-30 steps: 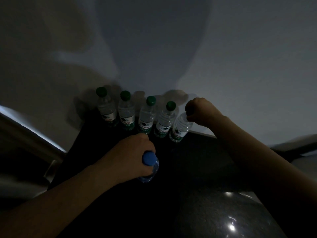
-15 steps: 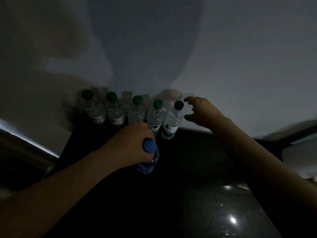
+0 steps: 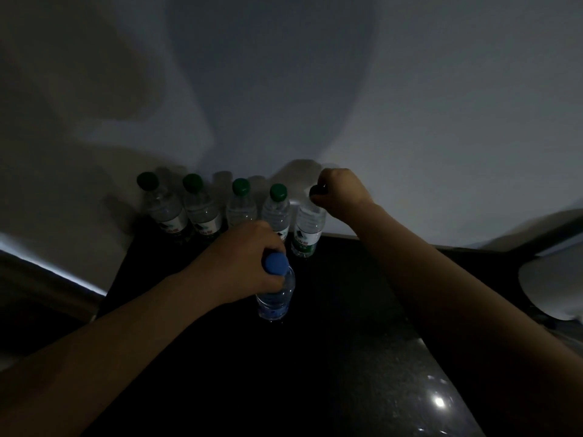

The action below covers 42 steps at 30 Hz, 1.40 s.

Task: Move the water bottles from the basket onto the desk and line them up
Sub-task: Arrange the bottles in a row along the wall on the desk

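The left hand (image 3: 239,263) grips a clear plastic blue-capped bottle (image 3: 276,299) by its neck. The right hand (image 3: 342,192) pinches the cap of a clear green-labelled bottle (image 3: 307,231) beneath it.

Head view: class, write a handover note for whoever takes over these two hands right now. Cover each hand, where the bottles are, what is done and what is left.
Left hand grips the blue-cap bottle by its neck, upright in front of the row.
Right hand grips the top of the rightmost bottle.
Done: it and four green-cap bottles stand in a row on the desk, along the wall.
Left: bring the blue-cap bottle into line. The basket is out of view, so whether more bottles remain is unknown.
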Tool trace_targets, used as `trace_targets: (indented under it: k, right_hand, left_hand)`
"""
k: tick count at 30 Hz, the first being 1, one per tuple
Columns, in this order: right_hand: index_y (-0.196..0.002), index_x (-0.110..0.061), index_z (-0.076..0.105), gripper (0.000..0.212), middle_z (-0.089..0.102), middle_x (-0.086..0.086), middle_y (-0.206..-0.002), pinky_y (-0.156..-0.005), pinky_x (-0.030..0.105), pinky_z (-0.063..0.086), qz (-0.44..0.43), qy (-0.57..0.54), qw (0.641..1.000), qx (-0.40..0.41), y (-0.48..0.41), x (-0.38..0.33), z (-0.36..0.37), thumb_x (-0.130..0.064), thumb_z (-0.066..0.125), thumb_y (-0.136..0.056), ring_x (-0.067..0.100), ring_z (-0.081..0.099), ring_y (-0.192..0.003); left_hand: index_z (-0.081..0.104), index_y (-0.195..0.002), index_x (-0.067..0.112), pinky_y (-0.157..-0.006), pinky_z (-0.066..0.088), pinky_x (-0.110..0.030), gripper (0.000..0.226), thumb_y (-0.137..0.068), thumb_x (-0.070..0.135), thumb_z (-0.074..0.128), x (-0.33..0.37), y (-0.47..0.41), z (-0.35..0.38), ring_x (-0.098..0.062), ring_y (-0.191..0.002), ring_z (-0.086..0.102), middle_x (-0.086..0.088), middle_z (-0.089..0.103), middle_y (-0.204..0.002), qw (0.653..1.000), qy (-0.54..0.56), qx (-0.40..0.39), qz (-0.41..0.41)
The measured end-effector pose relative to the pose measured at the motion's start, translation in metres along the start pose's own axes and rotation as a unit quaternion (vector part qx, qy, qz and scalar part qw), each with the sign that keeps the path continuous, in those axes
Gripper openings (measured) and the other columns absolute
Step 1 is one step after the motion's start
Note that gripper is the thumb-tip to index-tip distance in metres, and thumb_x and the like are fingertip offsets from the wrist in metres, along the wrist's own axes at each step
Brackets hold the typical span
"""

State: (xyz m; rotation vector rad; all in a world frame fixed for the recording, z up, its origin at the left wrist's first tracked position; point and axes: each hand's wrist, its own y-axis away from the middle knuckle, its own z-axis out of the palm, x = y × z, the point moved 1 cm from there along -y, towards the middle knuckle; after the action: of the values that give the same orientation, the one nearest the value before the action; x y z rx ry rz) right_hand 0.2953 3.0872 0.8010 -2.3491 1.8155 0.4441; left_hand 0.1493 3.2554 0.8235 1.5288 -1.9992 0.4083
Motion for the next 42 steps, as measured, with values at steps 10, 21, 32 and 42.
trace_targets:
  k: [10,21,32,42]
  right_hand:
    - [-0.131,-0.006,0.053,0.05,0.061,0.016,-0.123,-0.092,0.035,0.047,-0.031,-0.023,0.999,-0.024,0.006,0.008,-0.001,-0.022,0.068,-0.086,0.029,0.057,-0.111]
    - [-0.126,-0.013,0.054,0.045,0.061,0.011,-0.12,-0.096,0.038,0.048,0.059,0.014,0.996,-0.064,0.082,0.099,-0.013,-0.027,0.069,-0.085,0.024,0.058,-0.109]
    - [-0.121,-0.011,0.058,0.044,0.064,0.01,-0.116,-0.084,0.032,0.049,0.122,-0.005,0.99,-0.065,0.139,0.168,-0.001,-0.028,0.071,-0.083,0.024,0.06,-0.106]
    - [-0.127,-0.015,0.055,0.048,0.062,0.008,-0.118,-0.088,0.033,0.051,0.131,-0.018,0.989,-0.059,0.136,0.183,0.008,-0.028,0.07,-0.084,0.022,0.06,-0.106]
  left_hand:
    - [0.07,-0.082,0.022,-0.061,0.034,-0.019,0.019,-0.065,0.024,0.079,-0.005,-0.013,0.002,0.0,-0.069,0.049,0.013,0.049,-0.079,1.0,-0.008,-0.009,0.008]
    - [0.07,-0.072,0.022,-0.054,0.042,-0.023,0.017,-0.057,0.024,0.078,0.034,-0.074,0.014,-0.002,-0.062,0.053,0.011,0.055,-0.07,0.996,-0.033,0.008,0.077]
    - [0.066,-0.076,0.008,-0.064,0.049,-0.035,0.024,-0.063,0.025,0.078,0.068,-0.159,0.049,-0.023,-0.071,0.06,-0.003,0.061,-0.073,0.992,-0.098,-0.022,0.08]
    - [0.062,-0.075,0.003,-0.063,0.049,-0.039,0.027,-0.066,0.024,0.077,0.064,-0.197,0.063,-0.03,-0.075,0.061,-0.014,0.063,-0.08,0.993,-0.108,-0.02,0.039]
